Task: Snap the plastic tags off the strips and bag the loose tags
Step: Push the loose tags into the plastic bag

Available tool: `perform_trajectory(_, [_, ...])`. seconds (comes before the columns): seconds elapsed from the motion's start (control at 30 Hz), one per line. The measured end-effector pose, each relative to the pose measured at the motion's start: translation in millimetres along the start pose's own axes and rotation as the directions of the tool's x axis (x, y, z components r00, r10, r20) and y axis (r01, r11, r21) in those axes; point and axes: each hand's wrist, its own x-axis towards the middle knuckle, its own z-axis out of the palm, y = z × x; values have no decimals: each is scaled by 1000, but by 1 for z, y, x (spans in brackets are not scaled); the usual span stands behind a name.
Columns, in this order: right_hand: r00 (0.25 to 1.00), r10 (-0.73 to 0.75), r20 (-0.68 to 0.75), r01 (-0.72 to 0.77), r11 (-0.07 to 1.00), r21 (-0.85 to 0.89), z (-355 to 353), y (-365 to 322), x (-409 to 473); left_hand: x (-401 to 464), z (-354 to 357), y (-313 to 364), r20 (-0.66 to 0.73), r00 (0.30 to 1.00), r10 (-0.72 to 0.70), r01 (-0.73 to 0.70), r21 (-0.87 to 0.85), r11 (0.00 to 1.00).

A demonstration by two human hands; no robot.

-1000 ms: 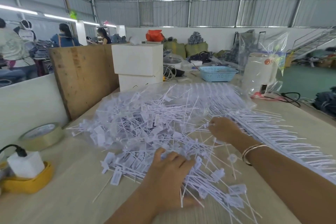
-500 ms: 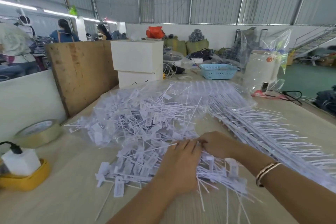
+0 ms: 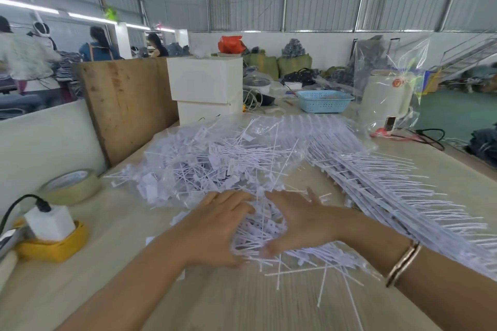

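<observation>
A heap of loose white plastic tags [image 3: 258, 234] lies on the table in front of me. My left hand [image 3: 217, 226] and my right hand [image 3: 298, 220] cup a bundle of these tags from both sides, fingers fairly straight and pointing away from me. Behind them a clear plastic bag [image 3: 215, 158] lies on its side, stuffed with loose tags. To the right, uncut strips of tags [image 3: 398, 196] stretch diagonally across the table, their thin tails sticking out.
A roll of tape [image 3: 71, 187] and a yellow holder with a white plug block [image 3: 51, 234] sit at the left. A wooden board [image 3: 126, 105], white boxes [image 3: 205, 88], a blue basket [image 3: 324, 101] and a bagged white appliance [image 3: 384, 97] stand behind. People work at the far left.
Both hands have drawn together toward me and now cup a bundle of loose tags between them; a second ago they lay apart on the pile.
</observation>
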Motion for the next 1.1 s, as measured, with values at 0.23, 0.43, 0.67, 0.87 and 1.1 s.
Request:
perform_trajectory(0.23, [979,-7,-202,-36,977,-209,28,12,14,-1,13,-9,165,965,-206,220,-70,973])
perform_trajectory(0.43, [990,-1,-139,-23,985,-169,20,28,21,14,30,-2,24,988,-151,153,-158,976])
perform_trajectory(0.67, [980,31,-197,-94,944,-317,24,12,46,12,23,-10,-7,998,-62,58,-234,971])
perform_trajectory(0.87, [915,-81,-396,-101,903,-418,23,14,61,12,-13,-21,-468,857,-214,192,-94,977])
perform_trajectory(1.1, [884,-95,-457,-6,976,-216,22,32,46,20,-25,-65,-471,690,-549,604,-43,796])
